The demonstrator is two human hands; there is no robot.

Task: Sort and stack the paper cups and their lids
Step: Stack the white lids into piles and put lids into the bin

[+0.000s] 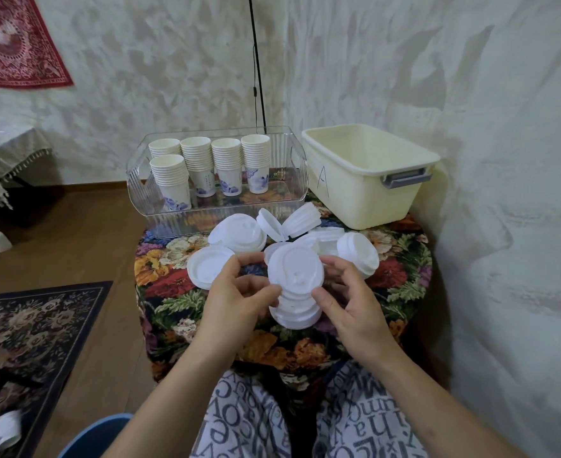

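A stack of white plastic lids (pixel 295 292) is held above the flowered table between both hands, tilted with its top toward me. My left hand (pixel 236 299) grips its left side, thumb on the rim. My right hand (pixel 348 295) grips the right side. Loose white lids (pixel 238 234) lie scattered on the cloth behind, some on edge. Several stacks of paper cups (pixel 206 163) stand upright in a clear ribbed tray (pixel 173 223) at the back.
A cream plastic bin (pixel 365 180) marked "A" sits at the table's back right, against the wall. The flowered tablecloth (pixel 173 292) covers a small table. A black cord (pixel 257 67) hangs down the wall corner. Rug and wood floor lie to the left.
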